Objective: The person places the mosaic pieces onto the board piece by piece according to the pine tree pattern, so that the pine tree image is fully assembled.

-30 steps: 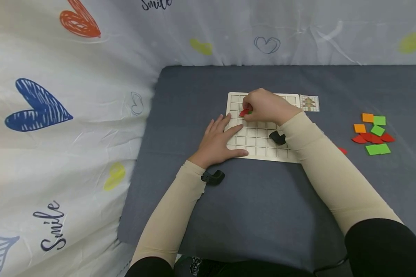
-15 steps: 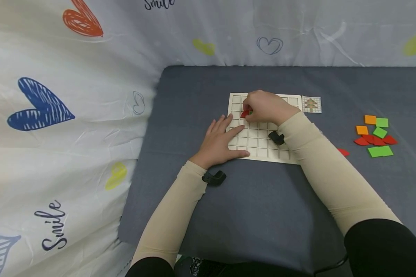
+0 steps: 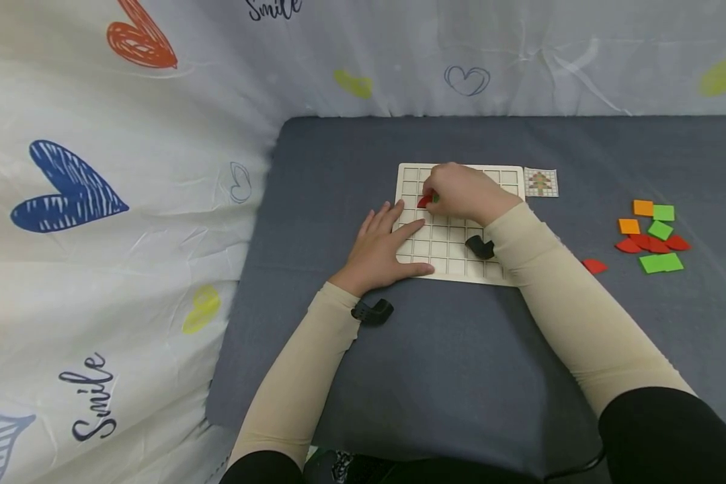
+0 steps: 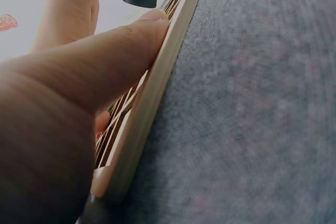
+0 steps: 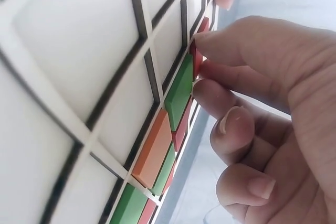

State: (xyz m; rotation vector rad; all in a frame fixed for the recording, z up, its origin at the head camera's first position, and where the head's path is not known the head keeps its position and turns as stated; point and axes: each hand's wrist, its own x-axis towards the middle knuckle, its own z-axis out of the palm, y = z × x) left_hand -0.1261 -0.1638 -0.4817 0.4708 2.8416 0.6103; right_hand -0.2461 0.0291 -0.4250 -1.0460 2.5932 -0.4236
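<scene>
My left hand (image 3: 372,252) lies with spread fingers on the left side of a pale wooden grid board (image 3: 448,249). In the left wrist view its thumb (image 4: 121,51) rests along the board's front edge. Over the board's upper left, my right hand (image 3: 468,191) pinches a red curved-edged tile (image 5: 197,59) between thumb and finger, low at the grid. Beside that tile, a green tile (image 5: 179,92) and an orange tile (image 5: 153,148) sit in grid squares, with more red and green ones alongside. From the head view, my right hand hides most of these.
A small card (image 3: 541,183) with a tree pattern lies against the board's right edge. Farther right on the grey cloth are loose orange tiles (image 3: 643,208), green tiles (image 3: 661,263) and red tiles (image 3: 658,245). One red tile (image 3: 595,266) lies apart, near my right sleeve.
My right hand has shifted slightly down toward the board at the red tile. The lone red tile near the right sleeve shows more fully now. My left hand stays in place.
</scene>
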